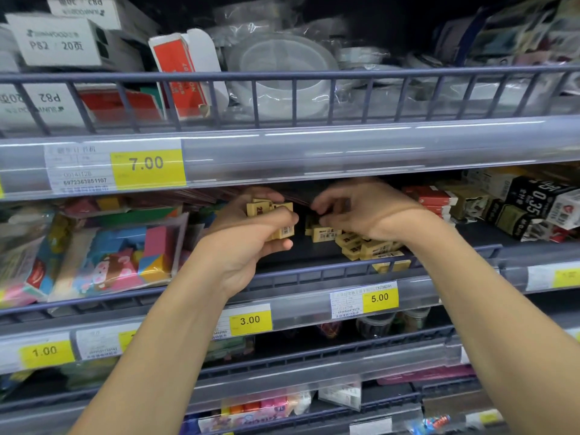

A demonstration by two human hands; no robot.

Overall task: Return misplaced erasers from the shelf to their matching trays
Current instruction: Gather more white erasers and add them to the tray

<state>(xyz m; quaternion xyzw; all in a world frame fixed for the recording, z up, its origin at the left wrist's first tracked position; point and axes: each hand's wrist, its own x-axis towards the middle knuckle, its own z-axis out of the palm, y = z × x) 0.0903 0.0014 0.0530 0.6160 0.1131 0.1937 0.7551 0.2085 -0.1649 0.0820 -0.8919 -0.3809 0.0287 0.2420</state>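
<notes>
Head view: a grey metal shelf [314,246] with a low barred front rail carries a loose heap of small rectangular erasers [361,243], pale yellow blocks with matte sides, dark print and white barcode stickers. The heap lies near the middle of the shelf, reaching its front rail, where 2 blocks rest against the bars.

The left hand [251,233] grips a stack of erasers [273,219] of the same yellow kind; its fingers are curled round them from behind and the thumb presses across the front, with the block corners showing above and below the thumb. How many it holds cannot be told. The right hand [357,208] hovers over the back of the heap, its fingers bent and drawn narrow, the thumb and forefinger tips close together just above an eraser; whether they pinch one cannot be told, since that spot is dark and blurred.

Toward the left edge of the same shelf stands a clear plastic box [125,249] with glossy walls, full of bright pink, blue and yellow blocks. At the right edge lie small printed cardboard cartons [527,205], black, white and red. Yellow price tags [379,298] sit in the clear strip below the rail.
</notes>
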